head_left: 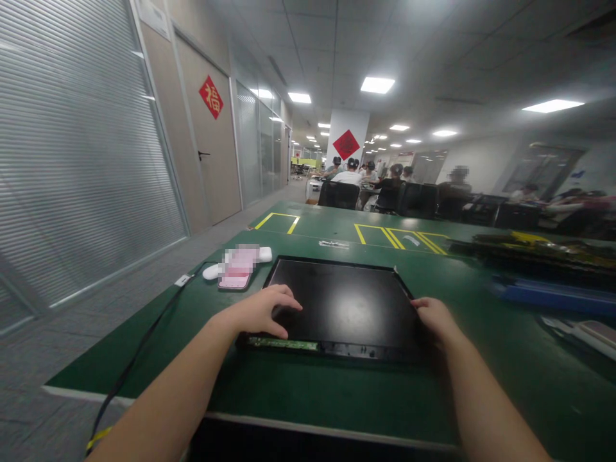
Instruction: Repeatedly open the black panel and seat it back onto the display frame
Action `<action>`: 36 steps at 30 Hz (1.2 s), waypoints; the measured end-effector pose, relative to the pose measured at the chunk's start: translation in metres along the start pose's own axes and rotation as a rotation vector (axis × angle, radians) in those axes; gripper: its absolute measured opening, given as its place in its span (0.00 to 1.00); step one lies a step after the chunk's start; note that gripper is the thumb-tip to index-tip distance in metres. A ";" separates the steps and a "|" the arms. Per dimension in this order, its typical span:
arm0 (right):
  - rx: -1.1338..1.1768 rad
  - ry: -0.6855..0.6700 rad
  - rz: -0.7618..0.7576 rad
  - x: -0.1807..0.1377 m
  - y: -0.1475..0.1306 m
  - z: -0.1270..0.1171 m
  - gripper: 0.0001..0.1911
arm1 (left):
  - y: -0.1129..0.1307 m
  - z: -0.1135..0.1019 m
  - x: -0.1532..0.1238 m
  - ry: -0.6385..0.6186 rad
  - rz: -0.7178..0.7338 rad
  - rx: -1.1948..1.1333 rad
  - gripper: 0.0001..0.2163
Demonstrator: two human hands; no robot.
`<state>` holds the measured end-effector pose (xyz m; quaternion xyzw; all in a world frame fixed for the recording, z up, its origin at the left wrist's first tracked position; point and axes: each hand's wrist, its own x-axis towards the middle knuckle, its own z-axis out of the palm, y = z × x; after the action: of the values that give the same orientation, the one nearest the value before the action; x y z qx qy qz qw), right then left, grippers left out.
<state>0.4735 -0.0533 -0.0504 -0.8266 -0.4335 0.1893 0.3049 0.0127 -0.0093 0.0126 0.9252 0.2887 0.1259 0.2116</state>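
A black flat display panel [346,301] lies on the green table [298,385], with a thin green circuit strip [283,344] along its near edge. My left hand [264,309] rests on the panel's near left corner, fingers spread on the dark surface. My right hand [436,318] grips the panel's right edge near the front corner, fingers curled round the rim.
A pink phone [237,269] and a white device [212,272] with a black cable [139,350] lie left of the panel. Blue and yellow-black items [539,256] line the right side. Seated people [366,176] work at desks beyond. A walkway runs along the left.
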 end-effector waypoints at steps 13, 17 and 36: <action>-0.031 0.034 -0.014 0.007 0.006 0.002 0.19 | 0.001 0.009 0.003 -0.129 -0.170 -0.330 0.26; -0.052 0.036 -0.020 0.007 0.008 0.002 0.18 | 0.003 0.008 0.004 -0.119 -0.148 -0.338 0.25; -0.055 0.028 -0.033 0.010 0.012 0.006 0.16 | 0.010 0.009 0.005 -0.145 -0.186 -0.343 0.26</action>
<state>0.4826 -0.0483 -0.0628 -0.8299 -0.4479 0.1608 0.2910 0.0250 -0.0168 0.0098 0.8516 0.3312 0.0862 0.3971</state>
